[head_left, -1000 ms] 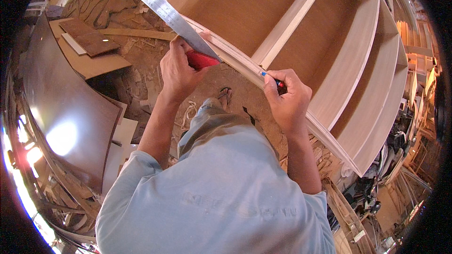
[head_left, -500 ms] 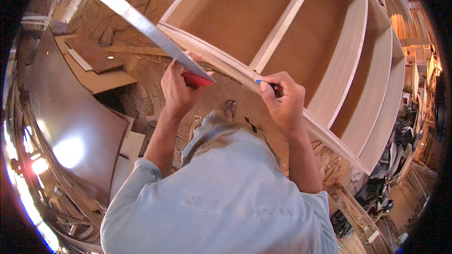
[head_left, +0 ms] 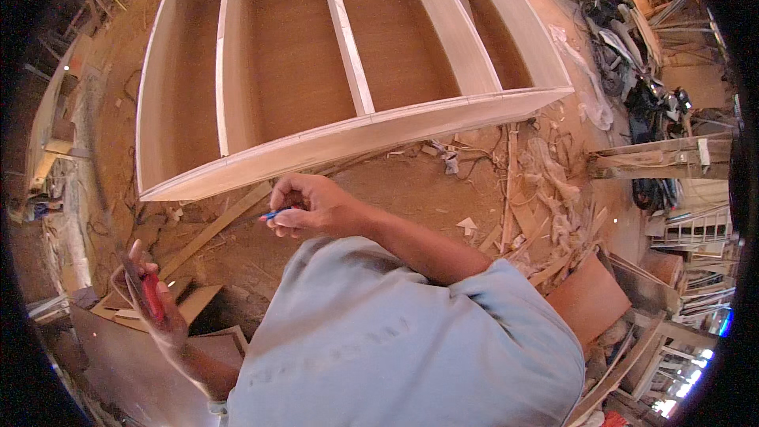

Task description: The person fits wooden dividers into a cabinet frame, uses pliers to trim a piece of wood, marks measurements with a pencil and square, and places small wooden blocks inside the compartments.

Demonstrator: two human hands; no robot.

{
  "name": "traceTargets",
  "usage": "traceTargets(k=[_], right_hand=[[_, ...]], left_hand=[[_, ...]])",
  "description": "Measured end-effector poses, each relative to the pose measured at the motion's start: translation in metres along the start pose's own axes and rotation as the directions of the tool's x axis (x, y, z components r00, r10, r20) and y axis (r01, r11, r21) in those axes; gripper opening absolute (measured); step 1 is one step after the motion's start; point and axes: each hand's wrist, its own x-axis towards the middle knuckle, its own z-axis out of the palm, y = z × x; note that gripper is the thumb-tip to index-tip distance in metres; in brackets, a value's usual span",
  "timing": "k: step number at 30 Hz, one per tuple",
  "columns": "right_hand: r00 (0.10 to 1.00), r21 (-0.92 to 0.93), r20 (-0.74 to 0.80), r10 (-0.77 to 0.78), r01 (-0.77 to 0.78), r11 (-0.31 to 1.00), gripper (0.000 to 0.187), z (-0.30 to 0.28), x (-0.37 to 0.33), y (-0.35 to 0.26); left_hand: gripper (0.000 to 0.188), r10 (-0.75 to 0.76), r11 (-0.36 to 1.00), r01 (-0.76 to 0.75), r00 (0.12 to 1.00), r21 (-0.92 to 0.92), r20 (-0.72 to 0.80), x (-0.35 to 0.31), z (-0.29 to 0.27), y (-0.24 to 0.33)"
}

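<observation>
In my left hand (head_left: 162, 312) is a long thin metal blade with a red handle (head_left: 152, 296); seen nearly edge-on, it is too blurred to tell whether it is a saw or a square. The thumb lies against the red part, with the fingers behind it. My right hand (head_left: 308, 205) pinches a small blue pen (head_left: 274, 213) between thumb and fingers, its point toward the left. Just beyond that hand lies a large pale wooden cabinet frame (head_left: 356, 128), open side up, with several dividers across a brown back panel. Neither hand visibly touches the frame.
Wood strips and scraps (head_left: 526, 213) litter the dirt floor to the right. At lower left lies a brown sheet (head_left: 118, 356), with smaller board pieces near it. A dark heap of clutter (head_left: 632, 71) stands beyond the frame's right side; a wooden bench (head_left: 656, 160) is nearer.
My view has turned, and the cabinet frame now lies across the top. My right hand has come off its edge with the pen; my left has moved out left with the red-handled blade.
</observation>
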Motion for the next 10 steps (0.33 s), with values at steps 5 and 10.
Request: traceTargets(k=[5,10], right_hand=[[0.982,0.01,-0.19,-0.007,0.009,1.0,0.024,-0.013,-0.069,0.012],[0.929,0.235,-0.336,-0.154,0.241,0.942,0.041,-0.058,-0.138,0.067]], left_hand=[[0.059,-0.171,0.971,0.099,0.924,0.218,0.342,-0.006,-0.115,0.024],[0.068,-0.382,0.923,0.361,0.83,0.132,0.406,-0.01,-0.218,0.006]])
